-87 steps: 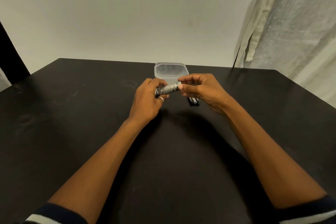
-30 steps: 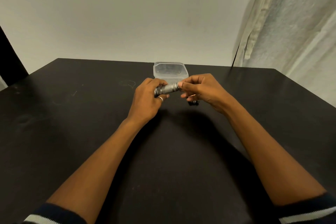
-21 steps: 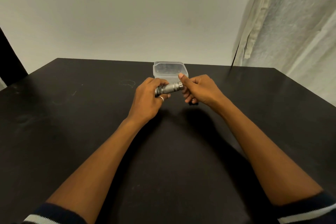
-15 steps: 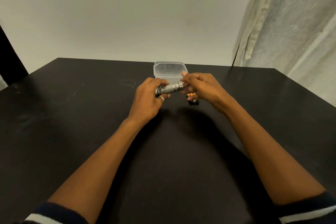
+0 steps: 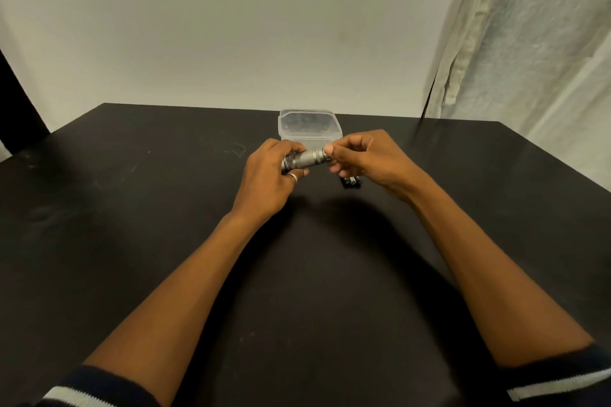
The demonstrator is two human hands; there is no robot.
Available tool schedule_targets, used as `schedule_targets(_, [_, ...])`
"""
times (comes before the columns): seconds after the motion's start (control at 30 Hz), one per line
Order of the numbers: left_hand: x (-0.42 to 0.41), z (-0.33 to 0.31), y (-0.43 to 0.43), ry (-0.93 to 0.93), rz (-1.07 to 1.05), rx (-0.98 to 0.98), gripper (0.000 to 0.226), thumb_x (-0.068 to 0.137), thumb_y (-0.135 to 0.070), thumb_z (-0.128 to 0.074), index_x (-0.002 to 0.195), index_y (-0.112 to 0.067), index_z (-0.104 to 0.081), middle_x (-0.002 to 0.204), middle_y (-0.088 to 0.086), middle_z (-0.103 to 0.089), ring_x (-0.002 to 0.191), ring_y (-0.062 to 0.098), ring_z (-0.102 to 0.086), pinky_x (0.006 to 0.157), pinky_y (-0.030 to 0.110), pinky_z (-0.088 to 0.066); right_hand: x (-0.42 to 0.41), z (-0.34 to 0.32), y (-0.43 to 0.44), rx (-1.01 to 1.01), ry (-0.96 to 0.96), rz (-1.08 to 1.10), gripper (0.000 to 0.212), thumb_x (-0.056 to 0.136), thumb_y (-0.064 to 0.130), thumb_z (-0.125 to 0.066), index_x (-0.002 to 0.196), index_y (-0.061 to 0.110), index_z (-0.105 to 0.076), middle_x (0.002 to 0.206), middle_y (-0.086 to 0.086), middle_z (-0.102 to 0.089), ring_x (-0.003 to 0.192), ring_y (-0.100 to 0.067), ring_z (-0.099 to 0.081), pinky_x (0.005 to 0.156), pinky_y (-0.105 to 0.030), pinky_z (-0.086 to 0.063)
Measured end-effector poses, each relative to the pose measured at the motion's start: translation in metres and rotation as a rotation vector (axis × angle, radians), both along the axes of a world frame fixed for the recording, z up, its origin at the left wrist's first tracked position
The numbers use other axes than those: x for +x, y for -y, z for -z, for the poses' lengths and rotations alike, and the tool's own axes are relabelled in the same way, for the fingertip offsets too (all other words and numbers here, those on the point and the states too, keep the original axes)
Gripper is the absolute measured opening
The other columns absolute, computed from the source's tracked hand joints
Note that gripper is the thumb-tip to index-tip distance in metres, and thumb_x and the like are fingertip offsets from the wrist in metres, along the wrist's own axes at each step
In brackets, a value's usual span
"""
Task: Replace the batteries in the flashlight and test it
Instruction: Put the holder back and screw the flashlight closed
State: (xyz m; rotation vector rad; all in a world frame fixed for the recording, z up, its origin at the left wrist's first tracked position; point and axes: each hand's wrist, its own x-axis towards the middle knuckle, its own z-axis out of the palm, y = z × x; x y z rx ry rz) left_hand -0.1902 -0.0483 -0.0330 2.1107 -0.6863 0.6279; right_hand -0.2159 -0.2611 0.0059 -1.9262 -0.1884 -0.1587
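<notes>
Both hands up over the black bench (image 5: 132, 241): left hand (image 5: 267, 178) wraps the silver flashlight (image 5: 305, 158) body, right hand (image 5: 367, 157) pinches its right end. Batteries (image 5: 352, 181) lie on bench under right hand; clear plastic box (image 5: 309, 125) just behind.

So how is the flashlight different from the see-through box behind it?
The flashlight is a grey, ridged metal tube; the plastic box is clear with rounded corners. The flashlight is held above the table, left hand wrapped round its body, right hand pinching its end; the plastic box sits on the table. The flashlight is nearer; the plastic box lies behind it. Both are around the table's middle.
</notes>
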Motion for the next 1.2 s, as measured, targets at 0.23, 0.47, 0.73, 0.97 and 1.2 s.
schedule_targets(0.23, [-0.001,-0.001,0.001,0.004,0.019,-0.017,0.035,0.080,-0.011,-0.083,0.114,-0.013,-0.071,0.104,0.003,-0.066,0.091,0.016,-0.060,0.082,0.019,-0.046,0.001,0.002,-0.011,-0.184,-0.034,0.175,0.066,0.096,0.066,-0.052,0.081,0.006,-0.075,0.070,-0.009,-0.076,0.055,-0.014,-0.070,0.049,-0.022,-0.051])
schedule_targets(0.47, [0.001,0.001,0.000,0.000,0.002,-0.017,0.035,0.080,-0.011,-0.083,0.113,-0.015,-0.071,0.103,0.003,-0.065,0.089,0.014,-0.059,0.077,0.009,-0.040,-0.002,-0.004,0.005,0.031,-0.020,-0.021,0.024,0.091,0.024,-0.078,0.115,0.019,-0.075,0.102,-0.001,-0.079,0.092,-0.013,-0.076,0.070,-0.025,-0.060])
schedule_targets(0.73, [0.001,0.001,0.001,0.009,0.010,0.003,0.034,0.080,-0.011,-0.083,0.112,-0.015,-0.071,0.102,0.000,-0.064,0.088,0.011,-0.057,0.076,0.004,-0.037,0.002,0.002,-0.003,-0.012,-0.016,0.025,0.024,0.093,0.027,-0.075,0.101,0.005,-0.075,0.082,-0.006,-0.078,0.072,-0.014,-0.075,0.062,-0.022,-0.059])
schedule_targets(0.97, [0.002,0.002,0.001,0.014,0.013,0.008,0.035,0.080,-0.012,-0.084,0.113,-0.015,-0.071,0.103,0.001,-0.065,0.089,0.011,-0.058,0.078,0.004,-0.038,0.002,0.002,-0.011,-0.116,-0.049,0.131,0.053,0.098,0.055,-0.059,0.095,0.004,-0.074,0.081,-0.011,-0.078,0.064,-0.017,-0.074,0.056,-0.024,-0.056])
schedule_targets(1.2, [0.002,0.002,0.000,0.008,0.002,0.001,0.033,0.080,-0.012,-0.083,0.111,-0.016,-0.071,0.101,0.001,-0.064,0.087,0.013,-0.058,0.075,0.006,-0.038,-0.002,-0.002,0.004,0.066,-0.073,-0.090,0.029,0.089,0.006,-0.077,0.117,0.009,-0.071,0.098,-0.007,-0.077,0.087,-0.016,-0.077,0.069,-0.024,-0.061])
